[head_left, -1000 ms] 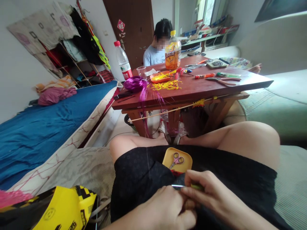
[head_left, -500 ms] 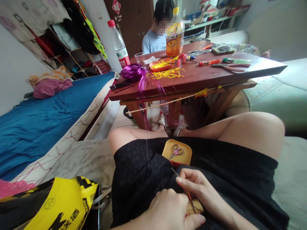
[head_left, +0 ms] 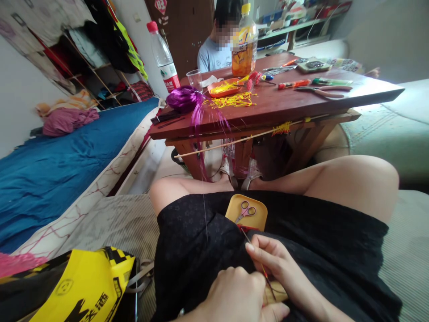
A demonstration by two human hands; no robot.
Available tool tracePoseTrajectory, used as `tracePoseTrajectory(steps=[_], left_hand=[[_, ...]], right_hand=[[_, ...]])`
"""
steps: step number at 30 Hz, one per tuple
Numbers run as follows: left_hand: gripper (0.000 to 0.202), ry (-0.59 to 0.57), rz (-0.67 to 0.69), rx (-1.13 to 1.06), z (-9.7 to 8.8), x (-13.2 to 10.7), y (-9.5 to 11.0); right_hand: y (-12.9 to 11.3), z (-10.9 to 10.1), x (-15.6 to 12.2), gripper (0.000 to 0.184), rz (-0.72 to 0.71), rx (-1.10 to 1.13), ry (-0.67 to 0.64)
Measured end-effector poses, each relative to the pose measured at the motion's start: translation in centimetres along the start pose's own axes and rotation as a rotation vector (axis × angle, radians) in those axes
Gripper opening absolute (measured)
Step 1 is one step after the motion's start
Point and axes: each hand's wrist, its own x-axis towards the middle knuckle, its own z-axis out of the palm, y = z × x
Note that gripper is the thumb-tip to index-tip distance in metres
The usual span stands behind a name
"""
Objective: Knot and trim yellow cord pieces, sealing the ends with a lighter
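My left hand (head_left: pixel 236 293) is closed around a light tan piece (head_left: pixel 276 290) that looks like wood; most of it is hidden under my fingers. Between thumb and fingers, my right hand (head_left: pixel 273 257) pinches a thin dark rod (head_left: pixel 244 233). The rod slants down across the tan piece, with red and yellow thread (head_left: pixel 264 271) on its lower stretch. Both hands are close together over the black cloth (head_left: pixel 201 255) on my lap. Just beyond them lies a yellow tray (head_left: pixel 261 219) holding pink-handled scissors (head_left: pixel 246 211).
A red-brown table (head_left: pixel 278 100) ahead carries a purple thread bundle (head_left: pixel 182 99), yellow knotted cords (head_left: pixel 231 101), pliers (head_left: pixel 321 91) and bottles. A wooden stick (head_left: pixel 214 149) runs along its front edge. A person (head_left: pixel 214 56) sits behind. A yellow bag (head_left: pixel 77 286) is at left.
The view has shifted slightly. Both hands keep nearly the same pose, and the rod's lower part has shifted slightly over the tan piece.
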Motion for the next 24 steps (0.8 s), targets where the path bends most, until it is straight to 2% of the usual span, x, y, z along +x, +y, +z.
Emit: tracePoseTrajectory(steps=[3,10,13,15,17,19,21,24], left_hand=[[0.051,-0.033,-0.004,0.005,-0.2,-0.1,0.2],[0.041,-0.006,0.031,-0.089,0.2,0.4,-0.5],[0.036,0.064,0.096,-0.352,-0.2,1.1,-1.5],[0.048,0.13,0.14,-0.639,-0.7,1.6,-2.3],[0.062,0.112,0.197,-0.918,-1.1,2.0,-3.1],[0.071,0.043,0.255,-1.093,-1.5,2.5,-3.8],[0.07,0.017,0.266,-1.156,-1.6,3.1,-4.3],[0.058,0.135,0.214,-1.243,-1.5,4.3,-4.9]], right_hand=[[0.1,0.1,0.0,0.049,0.003,0.001,0.005],[-0.5,0.1,-0.3,0.048,-0.067,-0.07,0.023],[-2.0,-0.8,-1.2,0.042,-0.247,-0.215,0.099],[-3.1,-1.8,-1.6,0.036,-0.425,-0.399,0.184],[-4.1,-2.8,-1.6,0.032,-0.516,-0.5,0.248],[-5.0,-3.7,-1.1,0.031,-0.483,-0.419,0.278],[-5.9,-4.2,-0.6,0.031,-0.434,-0.23,0.296],[-7.3,-4.7,-0.2,0.027,-0.463,-0.011,0.327]])
